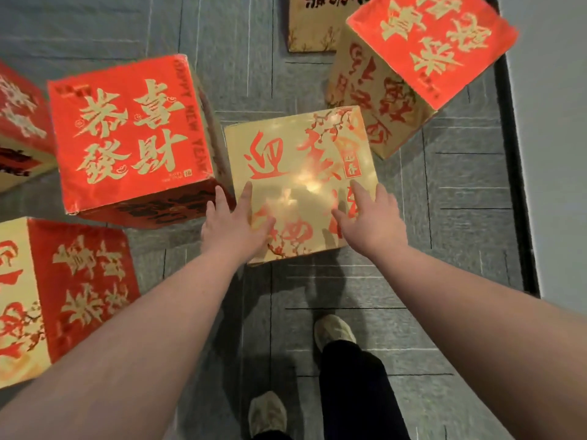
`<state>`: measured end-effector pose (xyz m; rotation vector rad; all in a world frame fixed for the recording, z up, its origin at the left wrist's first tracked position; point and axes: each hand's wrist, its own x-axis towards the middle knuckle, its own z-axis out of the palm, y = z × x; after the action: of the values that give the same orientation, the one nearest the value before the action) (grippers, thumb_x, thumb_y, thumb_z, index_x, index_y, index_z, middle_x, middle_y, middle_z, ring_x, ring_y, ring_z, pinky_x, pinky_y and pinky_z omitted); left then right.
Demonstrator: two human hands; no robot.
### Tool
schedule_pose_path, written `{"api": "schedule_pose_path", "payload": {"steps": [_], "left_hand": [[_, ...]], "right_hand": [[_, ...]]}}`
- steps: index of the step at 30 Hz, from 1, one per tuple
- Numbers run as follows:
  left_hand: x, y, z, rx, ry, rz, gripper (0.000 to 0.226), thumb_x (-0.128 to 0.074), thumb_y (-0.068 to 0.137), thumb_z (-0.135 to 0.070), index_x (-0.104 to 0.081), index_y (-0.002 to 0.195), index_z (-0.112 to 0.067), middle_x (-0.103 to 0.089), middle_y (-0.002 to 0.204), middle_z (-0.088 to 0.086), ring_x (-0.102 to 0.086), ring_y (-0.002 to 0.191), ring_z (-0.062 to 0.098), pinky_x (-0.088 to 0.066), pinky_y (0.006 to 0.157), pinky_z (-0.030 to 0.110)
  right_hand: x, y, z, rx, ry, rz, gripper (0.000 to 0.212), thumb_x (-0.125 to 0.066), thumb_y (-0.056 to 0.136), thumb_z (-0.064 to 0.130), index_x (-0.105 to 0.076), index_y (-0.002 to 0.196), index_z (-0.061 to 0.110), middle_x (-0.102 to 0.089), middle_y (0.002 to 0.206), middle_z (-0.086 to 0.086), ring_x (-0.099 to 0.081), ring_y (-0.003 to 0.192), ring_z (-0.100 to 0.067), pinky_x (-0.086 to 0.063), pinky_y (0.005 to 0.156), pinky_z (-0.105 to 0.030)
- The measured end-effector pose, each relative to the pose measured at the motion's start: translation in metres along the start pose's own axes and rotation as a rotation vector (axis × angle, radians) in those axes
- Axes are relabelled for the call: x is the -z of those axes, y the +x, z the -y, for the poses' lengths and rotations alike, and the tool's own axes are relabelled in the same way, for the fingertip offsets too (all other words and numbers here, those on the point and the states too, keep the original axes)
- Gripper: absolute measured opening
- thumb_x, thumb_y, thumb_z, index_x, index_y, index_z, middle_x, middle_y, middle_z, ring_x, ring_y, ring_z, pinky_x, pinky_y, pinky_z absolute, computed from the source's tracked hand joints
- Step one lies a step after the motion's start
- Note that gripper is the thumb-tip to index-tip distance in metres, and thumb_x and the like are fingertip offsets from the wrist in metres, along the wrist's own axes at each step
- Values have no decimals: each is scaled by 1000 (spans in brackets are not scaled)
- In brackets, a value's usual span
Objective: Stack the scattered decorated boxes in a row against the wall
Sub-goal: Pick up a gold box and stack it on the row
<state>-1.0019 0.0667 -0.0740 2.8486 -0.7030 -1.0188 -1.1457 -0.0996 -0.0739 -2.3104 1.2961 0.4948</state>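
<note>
A gold-topped box (295, 160) with red characters stands on the grey carpet in the middle of the head view. My left hand (233, 222) reaches over its near left corner with straight, spread fingers. My right hand (370, 217) lies over its near right part, fingers also straight. Whether the palms touch the lid I cannot tell. A red-topped box (127, 134) stands just left of it. Another red-topped box (422, 55) stands at the upper right, close to the white wall (552, 138).
A red and gold box (63, 290) lies at the lower left, another box (19, 122) at the far left edge, and a gold box (313, 23) at the top. A dark baseboard (521, 201) runs along the wall. My feet (333, 331) stand on the carpet below the box.
</note>
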Motion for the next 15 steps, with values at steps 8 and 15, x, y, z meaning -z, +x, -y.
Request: {"api": "schedule_pose_path", "payload": {"steps": [8,15], "left_hand": [[-19,44,-22,101,-69,8,90,-43,81,-73,13,146,-46,20,157,8,4,146,33,-14,116,51],[-30,56,-31,146,-163,-22,95,-53,80,-67,10,147,-45,27,155,3,-2,146,34,-21,114,53]], "right_hand": [[5,59,-16,-19,-10,81,75,-46,87,66,-6,149,47,8,161,-5,2,147,-34,-28,110,-61],[-4,81,-23,-18,22,120,80,-51,84,68,-5,147,50,11,160,-6,-3,147,-36,-31,108,-59]]}}
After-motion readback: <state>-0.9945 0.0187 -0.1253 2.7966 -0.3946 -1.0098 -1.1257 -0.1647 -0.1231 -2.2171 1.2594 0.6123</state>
